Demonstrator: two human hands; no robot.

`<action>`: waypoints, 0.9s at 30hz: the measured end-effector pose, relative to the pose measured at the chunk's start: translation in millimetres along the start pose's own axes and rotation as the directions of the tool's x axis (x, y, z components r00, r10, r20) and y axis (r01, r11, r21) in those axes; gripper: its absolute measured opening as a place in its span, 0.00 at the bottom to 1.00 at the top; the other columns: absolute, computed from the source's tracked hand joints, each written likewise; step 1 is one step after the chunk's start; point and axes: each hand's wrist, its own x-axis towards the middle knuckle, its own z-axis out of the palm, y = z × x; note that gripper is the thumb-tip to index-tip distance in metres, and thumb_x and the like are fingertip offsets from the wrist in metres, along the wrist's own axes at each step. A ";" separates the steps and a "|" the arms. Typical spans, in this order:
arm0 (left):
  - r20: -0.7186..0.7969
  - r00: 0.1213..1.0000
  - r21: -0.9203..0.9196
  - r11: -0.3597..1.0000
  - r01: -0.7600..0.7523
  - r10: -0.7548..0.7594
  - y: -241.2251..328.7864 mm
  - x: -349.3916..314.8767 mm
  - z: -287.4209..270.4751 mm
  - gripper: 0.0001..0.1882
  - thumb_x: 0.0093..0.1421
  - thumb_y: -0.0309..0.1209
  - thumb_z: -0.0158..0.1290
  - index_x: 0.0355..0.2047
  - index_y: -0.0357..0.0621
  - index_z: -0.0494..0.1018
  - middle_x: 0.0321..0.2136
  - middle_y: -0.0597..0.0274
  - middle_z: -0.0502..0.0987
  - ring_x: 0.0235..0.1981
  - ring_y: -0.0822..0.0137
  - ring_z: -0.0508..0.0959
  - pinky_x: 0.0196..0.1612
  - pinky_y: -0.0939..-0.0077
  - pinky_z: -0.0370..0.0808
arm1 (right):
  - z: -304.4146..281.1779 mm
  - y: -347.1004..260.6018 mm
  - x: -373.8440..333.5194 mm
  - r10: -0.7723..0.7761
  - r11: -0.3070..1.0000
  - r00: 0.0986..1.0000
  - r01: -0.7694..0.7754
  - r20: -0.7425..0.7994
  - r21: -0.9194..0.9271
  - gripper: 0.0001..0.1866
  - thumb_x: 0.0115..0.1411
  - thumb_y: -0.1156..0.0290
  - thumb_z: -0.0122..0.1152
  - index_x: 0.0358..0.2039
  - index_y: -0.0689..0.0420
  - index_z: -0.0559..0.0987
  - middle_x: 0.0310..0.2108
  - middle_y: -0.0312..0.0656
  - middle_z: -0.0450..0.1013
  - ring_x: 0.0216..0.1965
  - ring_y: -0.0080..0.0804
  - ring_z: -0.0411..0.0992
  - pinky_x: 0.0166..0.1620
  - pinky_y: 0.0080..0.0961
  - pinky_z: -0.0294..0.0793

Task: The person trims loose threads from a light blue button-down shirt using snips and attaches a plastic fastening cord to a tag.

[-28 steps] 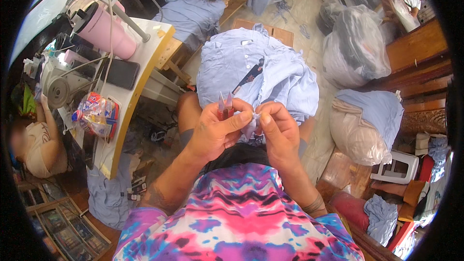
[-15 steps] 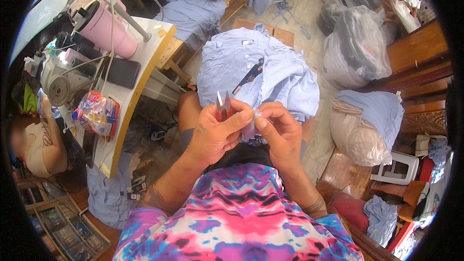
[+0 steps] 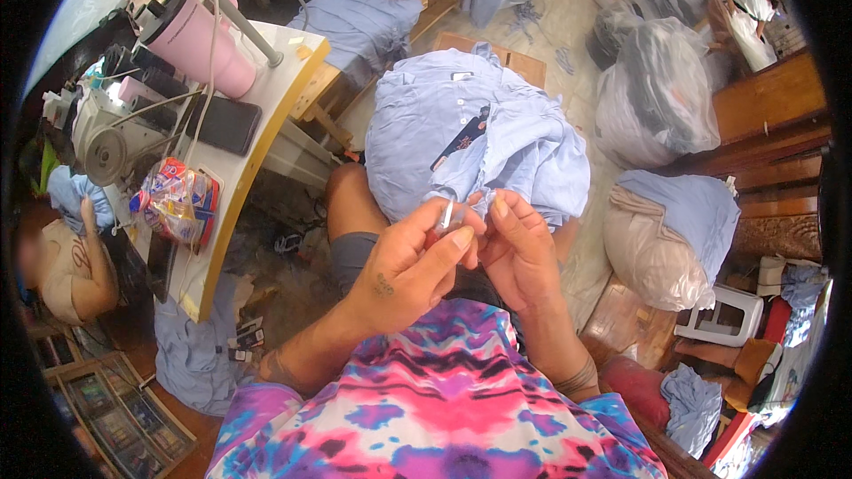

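Note:
A light blue buttoned garment lies bunched across my lap, with a black hang tag on it. In my left hand is a pair of thread snips, partly hidden by the fingers; a pale blade and a bit of red show. My right hand pinches a bit of the garment between thumb and forefinger, close beside the snips. Both hands are near each other over the garment's near edge.
At left stands a yellow-edged table with a pink tumbler, a phone and a snack packet. Plastic-wrapped bundles and a bag topped with blue cloth lie at right. Other people sit nearby.
The snips have turned in my left hand, from blades pointing up and away to mostly covered by the fingers. My right hand has opened its outer fingers slightly and shifted right.

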 end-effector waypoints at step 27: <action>0.198 0.886 0.485 0.743 -0.461 0.420 -10.2 29.8 -24.5 0.03 0.68 0.23 0.53 0.40 0.37 0.72 0.37 0.62 0.70 0.35 0.75 0.69 0.39 0.81 0.67 | -8.5 -2.1 -3.9 -0.334 0.804 0.900 0.427 0.279 -0.414 0.10 0.66 0.78 0.62 0.48 0.61 0.78 0.49 0.42 0.75 0.47 0.24 0.73 0.50 0.21 0.72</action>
